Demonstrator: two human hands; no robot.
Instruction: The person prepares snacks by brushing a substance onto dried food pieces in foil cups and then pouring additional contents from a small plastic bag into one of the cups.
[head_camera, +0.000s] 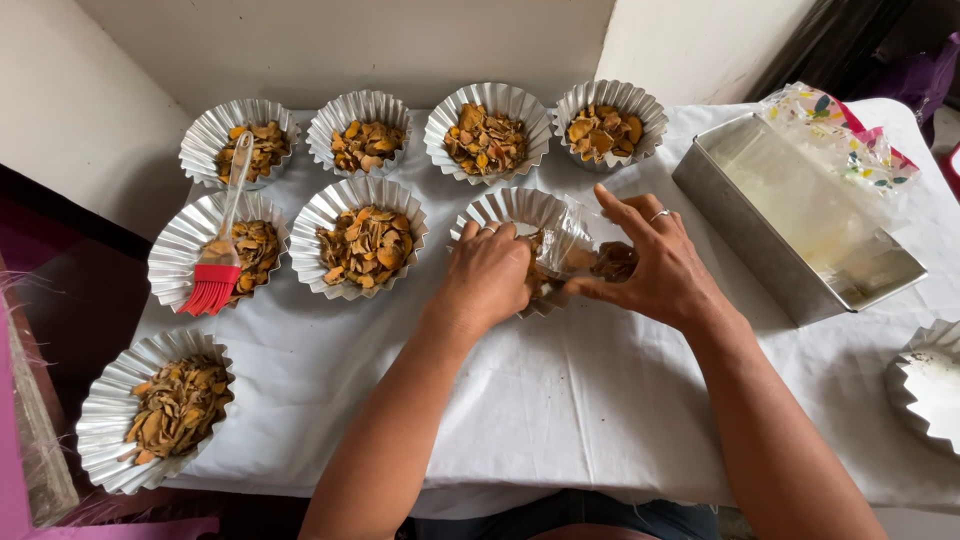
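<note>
Clear plastic bag (572, 245) of dried chips sits pinched in the right hand (660, 268), tilted left over the foil cup (505, 208). The left hand (490, 278) is closed on the cup's near rim, mid-desk.

We see bare white cloth on the near half of the table (600, 400), open for passage between our arms and toward the front edge. The far half is crowded: 4 filled moulds (490, 130) in the back row, nearly touching, and 2 more (365, 245) below them leave only narrow gaps. A red brush (215, 275) lies across the left mould. The steel tin (790, 225) blocks the right, an empty mould (930, 385) the right edge.
</note>
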